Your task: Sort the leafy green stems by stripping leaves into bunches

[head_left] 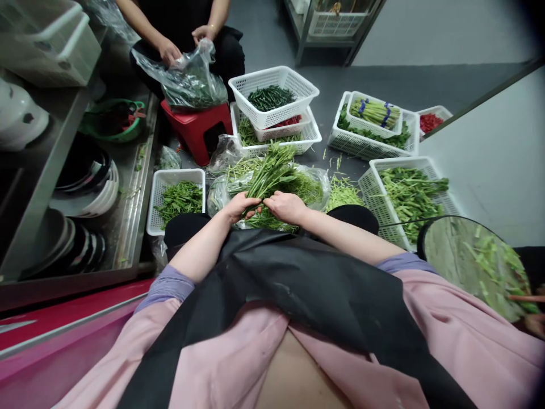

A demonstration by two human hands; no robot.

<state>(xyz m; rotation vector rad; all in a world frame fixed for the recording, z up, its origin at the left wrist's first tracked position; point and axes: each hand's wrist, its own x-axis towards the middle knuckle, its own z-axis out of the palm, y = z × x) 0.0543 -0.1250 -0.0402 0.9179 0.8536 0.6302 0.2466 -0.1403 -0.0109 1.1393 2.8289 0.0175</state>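
My left hand (243,208) is closed around the lower stems of a bunch of leafy greens (273,169), whose tops lean up and away from me. Right beside it, my right hand (287,208) pinches at the stem ends of the same bunch; its fingertips are partly hidden. Below and behind the bunch lies a clear plastic bag (325,184) spread open, with more thin green stems (307,190) on it. Close to my left knee stands a white basket (155,203) of loose green leaves (181,203).
Ahead are stacked white baskets (238,88) with green chillies (272,98). At right, a basket (374,196) holds greens, near a round chopping board (455,267) where another person's hand works. A co-worker's hands (170,52) handle a bag on a red stool (191,130). Metal shelving (128,227) stands left.
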